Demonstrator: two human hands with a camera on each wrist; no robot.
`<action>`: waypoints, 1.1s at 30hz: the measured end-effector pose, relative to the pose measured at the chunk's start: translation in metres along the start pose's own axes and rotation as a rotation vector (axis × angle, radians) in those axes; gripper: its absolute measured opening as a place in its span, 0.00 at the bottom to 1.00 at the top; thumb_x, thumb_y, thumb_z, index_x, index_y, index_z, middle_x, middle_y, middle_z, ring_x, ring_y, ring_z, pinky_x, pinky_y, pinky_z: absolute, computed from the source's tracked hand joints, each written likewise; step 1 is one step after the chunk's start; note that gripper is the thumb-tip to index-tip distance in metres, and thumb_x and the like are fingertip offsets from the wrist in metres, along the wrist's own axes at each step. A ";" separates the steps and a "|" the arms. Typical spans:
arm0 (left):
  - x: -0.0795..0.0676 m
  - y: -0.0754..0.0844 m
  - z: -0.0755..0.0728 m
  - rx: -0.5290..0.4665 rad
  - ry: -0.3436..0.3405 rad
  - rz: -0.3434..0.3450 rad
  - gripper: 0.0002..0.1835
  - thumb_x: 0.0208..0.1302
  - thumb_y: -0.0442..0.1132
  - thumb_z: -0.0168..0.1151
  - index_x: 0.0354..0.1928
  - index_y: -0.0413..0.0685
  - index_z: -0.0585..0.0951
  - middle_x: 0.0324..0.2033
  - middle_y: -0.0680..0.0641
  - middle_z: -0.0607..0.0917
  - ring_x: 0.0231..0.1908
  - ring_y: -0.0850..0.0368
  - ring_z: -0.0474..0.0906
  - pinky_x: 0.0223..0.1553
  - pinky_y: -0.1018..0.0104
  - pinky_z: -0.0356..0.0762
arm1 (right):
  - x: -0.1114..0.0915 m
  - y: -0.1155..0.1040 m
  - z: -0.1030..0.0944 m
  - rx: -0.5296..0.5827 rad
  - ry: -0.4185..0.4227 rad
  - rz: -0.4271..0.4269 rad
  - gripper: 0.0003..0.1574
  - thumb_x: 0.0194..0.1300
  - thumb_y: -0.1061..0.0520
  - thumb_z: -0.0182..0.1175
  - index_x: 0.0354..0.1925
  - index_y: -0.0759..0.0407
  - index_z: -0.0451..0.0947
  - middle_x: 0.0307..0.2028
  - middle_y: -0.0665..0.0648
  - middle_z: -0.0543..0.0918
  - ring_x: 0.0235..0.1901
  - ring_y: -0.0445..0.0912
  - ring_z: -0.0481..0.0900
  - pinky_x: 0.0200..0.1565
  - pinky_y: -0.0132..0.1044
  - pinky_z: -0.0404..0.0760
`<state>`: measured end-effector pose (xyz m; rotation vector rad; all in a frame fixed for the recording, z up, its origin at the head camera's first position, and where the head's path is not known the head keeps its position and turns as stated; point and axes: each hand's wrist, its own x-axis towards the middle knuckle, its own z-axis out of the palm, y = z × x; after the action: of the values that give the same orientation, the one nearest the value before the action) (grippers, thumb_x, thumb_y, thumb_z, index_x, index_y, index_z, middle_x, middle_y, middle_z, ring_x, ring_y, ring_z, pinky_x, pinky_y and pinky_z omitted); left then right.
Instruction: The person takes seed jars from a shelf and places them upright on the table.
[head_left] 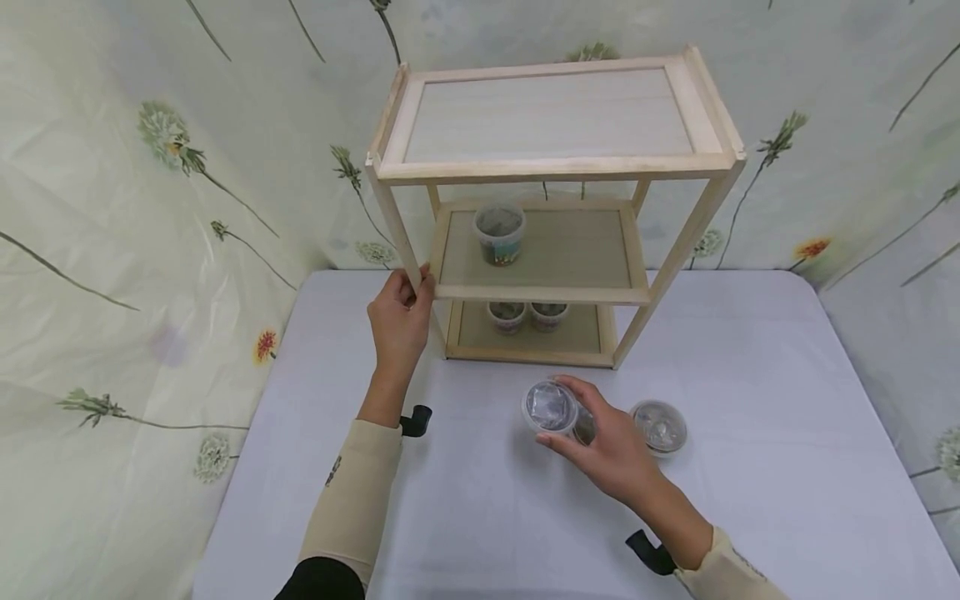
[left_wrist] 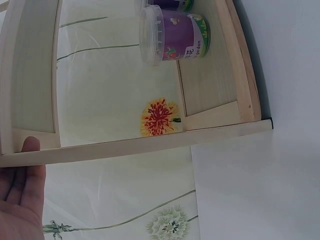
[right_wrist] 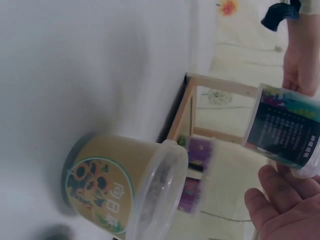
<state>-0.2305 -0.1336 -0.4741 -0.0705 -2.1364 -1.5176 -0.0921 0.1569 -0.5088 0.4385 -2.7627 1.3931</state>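
Note:
A small plastic cup with a clear lid (head_left: 550,407) is gripped between the thumb and fingers of my right hand (head_left: 611,446). In the right wrist view the held cup (right_wrist: 284,127) shows a dark label with white writing and is raised off the table. My left hand (head_left: 402,321) holds the left front post of a wooden three-tier shelf (head_left: 536,293), level with its middle tier. The left wrist view has my fingers (left_wrist: 33,177) around that post (left_wrist: 125,148). Partly hidden by my right hand, another cup (head_left: 585,427) stands on the table.
One cup (head_left: 501,233) stands on the middle tier. Two cups with purple labels (head_left: 507,315) (left_wrist: 184,35) are on the bottom tier. Another lidded cup (head_left: 660,427) stands right of my right hand. A sunflower-label cup (right_wrist: 115,182) looms close in the right wrist view. White cloth (head_left: 765,400) covers the table.

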 end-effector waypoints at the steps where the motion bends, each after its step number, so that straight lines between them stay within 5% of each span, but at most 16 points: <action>1: 0.000 0.000 0.000 0.001 0.000 0.000 0.11 0.75 0.39 0.65 0.52 0.41 0.86 0.48 0.48 0.91 0.46 0.57 0.89 0.44 0.60 0.86 | 0.000 0.001 0.001 -0.007 -0.001 -0.001 0.50 0.57 0.44 0.81 0.72 0.47 0.69 0.60 0.58 0.85 0.56 0.56 0.84 0.50 0.60 0.81; 18: 0.000 -0.001 0.000 -0.004 0.012 0.000 0.10 0.75 0.38 0.65 0.50 0.41 0.86 0.48 0.50 0.91 0.45 0.59 0.89 0.43 0.63 0.85 | -0.005 0.016 0.019 -0.171 -0.054 -0.014 0.53 0.60 0.38 0.77 0.75 0.53 0.67 0.66 0.62 0.80 0.60 0.61 0.81 0.52 0.61 0.82; 33: 0.000 -0.002 0.001 -0.025 0.010 -0.013 0.09 0.75 0.38 0.65 0.49 0.41 0.85 0.49 0.51 0.91 0.47 0.60 0.89 0.46 0.65 0.85 | -0.005 0.035 0.033 -0.272 -0.054 -0.108 0.52 0.58 0.37 0.78 0.69 0.62 0.71 0.68 0.64 0.77 0.69 0.65 0.72 0.71 0.58 0.67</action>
<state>-0.2313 -0.1338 -0.4757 -0.0579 -2.1146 -1.5484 -0.0926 0.1523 -0.5571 0.6091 -2.8631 0.9784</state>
